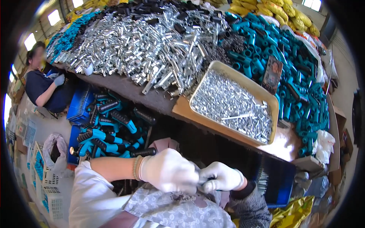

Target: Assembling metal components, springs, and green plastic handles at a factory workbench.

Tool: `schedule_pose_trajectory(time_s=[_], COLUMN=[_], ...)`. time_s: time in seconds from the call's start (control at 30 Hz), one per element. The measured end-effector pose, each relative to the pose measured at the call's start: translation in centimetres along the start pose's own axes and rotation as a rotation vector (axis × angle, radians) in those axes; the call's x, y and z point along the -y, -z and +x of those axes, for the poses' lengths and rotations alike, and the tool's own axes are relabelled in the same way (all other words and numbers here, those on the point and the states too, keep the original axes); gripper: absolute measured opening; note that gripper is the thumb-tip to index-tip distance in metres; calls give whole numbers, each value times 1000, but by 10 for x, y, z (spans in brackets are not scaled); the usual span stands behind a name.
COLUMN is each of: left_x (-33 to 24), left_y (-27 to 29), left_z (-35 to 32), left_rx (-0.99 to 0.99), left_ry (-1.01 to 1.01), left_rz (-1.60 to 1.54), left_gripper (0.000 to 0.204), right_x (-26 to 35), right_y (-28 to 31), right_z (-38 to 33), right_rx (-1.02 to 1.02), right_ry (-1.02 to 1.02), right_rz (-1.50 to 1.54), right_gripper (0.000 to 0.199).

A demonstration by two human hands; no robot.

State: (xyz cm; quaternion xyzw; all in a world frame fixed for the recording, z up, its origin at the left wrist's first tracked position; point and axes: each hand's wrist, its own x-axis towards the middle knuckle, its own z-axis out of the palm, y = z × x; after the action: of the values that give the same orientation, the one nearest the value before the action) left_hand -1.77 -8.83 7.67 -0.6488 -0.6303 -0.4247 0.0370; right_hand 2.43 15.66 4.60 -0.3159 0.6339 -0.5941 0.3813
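Observation:
My left hand (169, 171), in a white glove, is closed and slightly blurred in front of my lap. Right beside it, my gloved right hand (221, 176) is closed too, thumb and fingers pressed together. The two hands meet around something small and greyish, mostly hidden by the fingers, whose kind I cannot make out. Beyond them on the bench, a cream tray (276, 114) holds many small silver metal pieces. Left of that tray lies a heap of silver metal tubes (148, 49). A pile of teal plastic handles (300, 95) lies to the right.
Left of my hands, teal-and-black handled parts (110, 129) fill a container, near a blue crate (80, 104). A blue bin (279, 186) stands at right, by a yellow bag (294, 212). White baskets (53, 190) stand at far left. A gloved co-worker (43, 81) sits beyond. The bench edge crosses ahead.

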Motion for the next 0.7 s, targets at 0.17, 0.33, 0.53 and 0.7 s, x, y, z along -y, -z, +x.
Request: schedule_pose_trajectory(time_s=[0.17, 0.33, 0.53, 0.7], left_x=[23, 48, 20, 27], left_y=[6, -29, -29, -52], left_z=[-4, -41, -102, -94], left_rx=[54, -29, -3, -57], left_ry=[-13, 529, 694, 1043], left_rz=[-58, -194, -36, 111], left_gripper=[32, 106, 71, 57], right_x=[-9, -26, -71, -214], right_y=[-16, -27, 0, 27], right_z=[4, 23, 1, 90], right_rx=[-149, -783, -1459, -1541], right_ry=[46, 457, 631, -13], right_rz=[286, 447, 1204, 1368], right_gripper=[44, 40, 39, 28])
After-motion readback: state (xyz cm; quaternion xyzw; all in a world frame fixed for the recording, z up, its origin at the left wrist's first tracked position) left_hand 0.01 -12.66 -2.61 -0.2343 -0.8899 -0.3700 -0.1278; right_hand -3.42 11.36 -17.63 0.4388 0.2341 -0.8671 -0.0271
